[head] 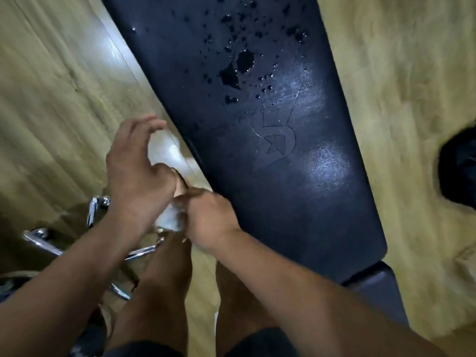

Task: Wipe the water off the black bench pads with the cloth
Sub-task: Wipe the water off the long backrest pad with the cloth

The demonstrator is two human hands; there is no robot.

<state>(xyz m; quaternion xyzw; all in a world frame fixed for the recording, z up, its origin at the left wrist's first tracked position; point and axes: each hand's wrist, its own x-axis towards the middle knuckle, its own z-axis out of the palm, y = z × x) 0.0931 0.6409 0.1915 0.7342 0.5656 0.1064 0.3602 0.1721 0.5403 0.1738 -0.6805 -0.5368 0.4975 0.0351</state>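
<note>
Off the pad's (296,202) near-left edge: right hand (206,217) fingers pinch the cloth (170,220); left hand (136,166) fingers curved, grip unclear. Water (237,70) lies far-right, up the pad's length; I judge the right hand nearer.

Single head camera; faces steeply down; close above bench pad (270,176), floor (51,99) beside.
</note>
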